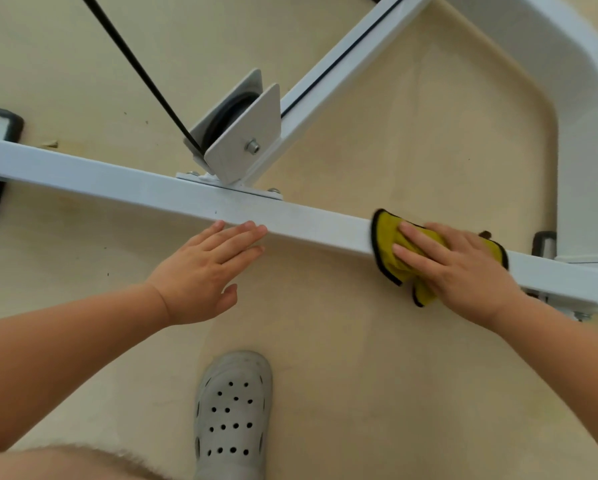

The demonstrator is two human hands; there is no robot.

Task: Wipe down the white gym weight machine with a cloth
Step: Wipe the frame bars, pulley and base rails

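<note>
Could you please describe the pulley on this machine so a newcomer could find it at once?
Start at the long white beam where the right hand presses a yellow cloth. Mid-beam, a bolted white bracket holds the pulley. It is the only dark wheel, with a black belt running into it.

This is a gym or workout room: a white steel weight machine [117, 174] built of square tubing stands on a smooth beige floor [359, 375], with black-edged foot pads [3, 123] where it meets the ground. A pulley [226, 116] in a bolted bracket carries a black belt [134, 60] along the frame. A grey perforated clog [233, 410] suggests a casual, perhaps private, setting.
</note>
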